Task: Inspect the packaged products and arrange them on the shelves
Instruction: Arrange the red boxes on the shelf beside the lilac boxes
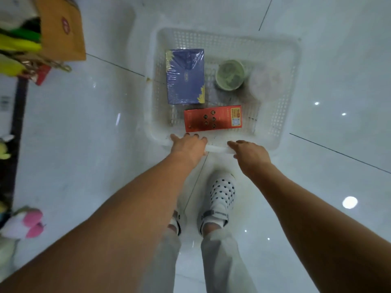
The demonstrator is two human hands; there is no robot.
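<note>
Barely begun: left hand (pixel 188 144), right hand (pixel 250 154) are gripping rim of white perforated plastic basket (pixel 222 39); blue film-wrapped box (pixel 185 77), red cardboard box (pixel 211 119) lying inside, unshelved.

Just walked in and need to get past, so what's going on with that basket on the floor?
A person stands over a white basket on the floor, left hand and right hand both gripping its near rim. A blue box, a red box and a green tub lie inside; none is in hand.

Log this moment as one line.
left hand, right hand: grip basket near rim | inside: blue box, red box, green tub | basket on floor
</note>
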